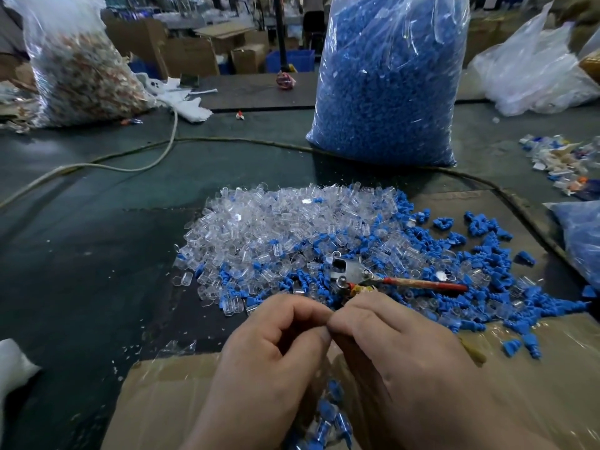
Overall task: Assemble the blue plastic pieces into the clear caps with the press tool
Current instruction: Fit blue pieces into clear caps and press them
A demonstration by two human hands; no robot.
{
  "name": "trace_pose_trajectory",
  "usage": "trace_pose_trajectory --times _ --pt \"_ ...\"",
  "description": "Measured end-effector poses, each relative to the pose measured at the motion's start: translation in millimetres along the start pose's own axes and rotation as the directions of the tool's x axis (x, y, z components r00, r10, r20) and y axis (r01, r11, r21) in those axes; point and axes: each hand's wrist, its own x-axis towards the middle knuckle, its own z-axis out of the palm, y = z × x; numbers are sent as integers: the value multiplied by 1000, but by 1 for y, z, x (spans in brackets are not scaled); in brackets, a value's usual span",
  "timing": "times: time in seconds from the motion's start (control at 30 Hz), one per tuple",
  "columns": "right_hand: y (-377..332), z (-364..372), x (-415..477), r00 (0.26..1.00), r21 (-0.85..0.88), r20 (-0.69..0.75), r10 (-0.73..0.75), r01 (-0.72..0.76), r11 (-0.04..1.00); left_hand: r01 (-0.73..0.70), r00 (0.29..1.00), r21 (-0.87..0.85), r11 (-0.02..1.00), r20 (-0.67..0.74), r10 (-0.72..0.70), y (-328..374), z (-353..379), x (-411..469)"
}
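Nearest item: one cardboard box at the bottom edge. A small cluster of assembled pieces, blue inside clear, shows in the gap between the wrists; the cluster is partly hidden, so no count is possible.

Two hands are above the box. The left hand and right hand have curled fingers, and their fingertips are pressed together at the centre. Whatever is pinched between them is hidden, so I cannot tell what either hand holds.

One press tool lies just beyond the knuckles on the heap. Its metal head points left and its one red handle runs right. A yellow part of the tool sits right at the right hand's fingertips; contact cannot be confirmed.

There is one heap of clear caps, too many to count. Loose blue pieces, also uncounted, are mixed into it and spill right over a flat cardboard sheet.

Left of the heap, the dark table mat carries only scattered clear chips. One white cloth lies at the left edge. A second bag of blue crowds the right edge.

Two cables cross behind the heap, one white and one dark.

Four bags are seen in all. The other three are one tall bag of blue pieces standing upright, one bag of brownish parts far left, and one clear bag far right. One scrap pile lies near the right edge.
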Motion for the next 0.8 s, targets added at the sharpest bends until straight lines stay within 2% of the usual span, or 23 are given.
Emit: trace_pose_trajectory --times 0.17,0.37,0.43,0.47,0.53,0.6,0.63,0.7,0.8 --pt "-4 0 1 998 29 -23 52 -51 998 117 993 -174 978 35 -113 1 7 1" --pt "0 -3 5 999 18 27 26 -27 999 143 989 -213 967 -2 -146 0 5 2" --pt "6 -6 7 998 -92 62 11 -5 996 162 987 -224 961 16 -162 -2 4 3" --pt "11 -8 8 995 -188 79 55 -39 981 175 984 -229 958 23 -174 -3 2 3" --pt "25 -15 10 945 -421 144 293 -209 883 235 972 -290 928 42 -233 -4 -1 3" --pt "40 -24 9 811 -568 230 538 -337 751 307 951 -373 876 82 -298 -2 -4 3" --pt "47 -26 7 769 -604 253 587 -348 717 329 943 -404 854 101 -316 -2 -5 4" --pt "54 -28 5 760 -627 283 585 -316 713 360 932 -438 824 123 -342 -2 -6 5" --pt "56 -29 6 790 -633 283 544 -272 725 380 923 -449 809 128 -362 -2 -6 5"
